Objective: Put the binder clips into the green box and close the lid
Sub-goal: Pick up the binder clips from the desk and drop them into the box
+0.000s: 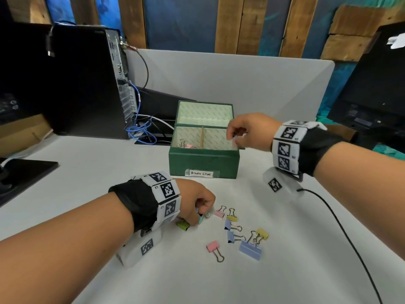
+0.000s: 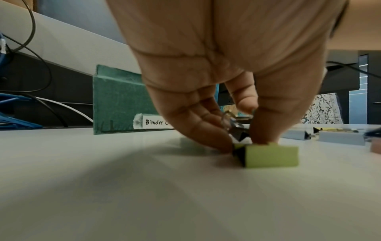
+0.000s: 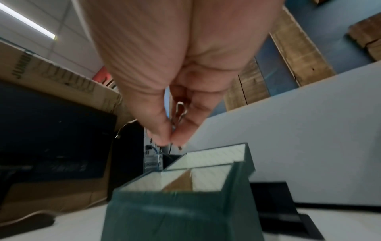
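The green box (image 1: 203,163), labelled "Binder Clips", stands open with its lid (image 1: 205,111) leaning back; a pink clip (image 1: 189,146) lies in its left compartment. My right hand (image 1: 233,139) hovers over the right compartment and pinches a pale clip (image 1: 235,141) by its wire handle (image 3: 179,112), above the box (image 3: 185,212). On the table, my left hand (image 1: 198,217) pinches a teal clip (image 1: 200,218), seen between its fingertips (image 2: 266,138). A green clip (image 2: 272,156) lies against them. Several loose clips (image 1: 250,250) in pink, yellow and lilac lie to the right.
A black computer tower (image 1: 87,80) with blue and black cables (image 1: 142,130) stands at the back left. A grey partition (image 1: 219,73) runs behind the box. A monitor (image 1: 372,95) is at the right, a black cable (image 1: 350,238) crosses the table, and a dark stand base (image 1: 22,170) sits left.
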